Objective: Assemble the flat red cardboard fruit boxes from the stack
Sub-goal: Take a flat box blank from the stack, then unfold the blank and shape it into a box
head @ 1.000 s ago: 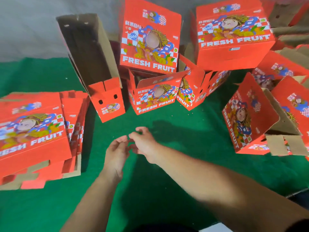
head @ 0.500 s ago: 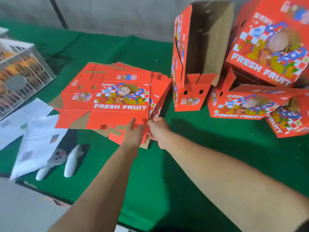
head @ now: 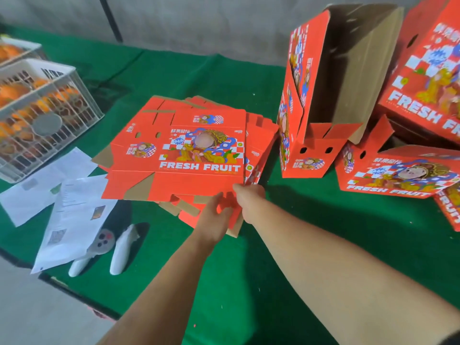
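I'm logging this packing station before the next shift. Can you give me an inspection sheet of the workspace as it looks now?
Surface: green cloth covers the table.
Job's things: stack of flat boxes left of centre; open box stands on end beside it; more built boxes piled at right.
Clutter: paper sheets, two white controllers near the front edge.
Hands: left hand and right hand at the stack's near right corner, touching the flat boxes; grip unclear.
Cables: nothing seen.
Surroundings: white crates of oranges at left, grey wall behind.
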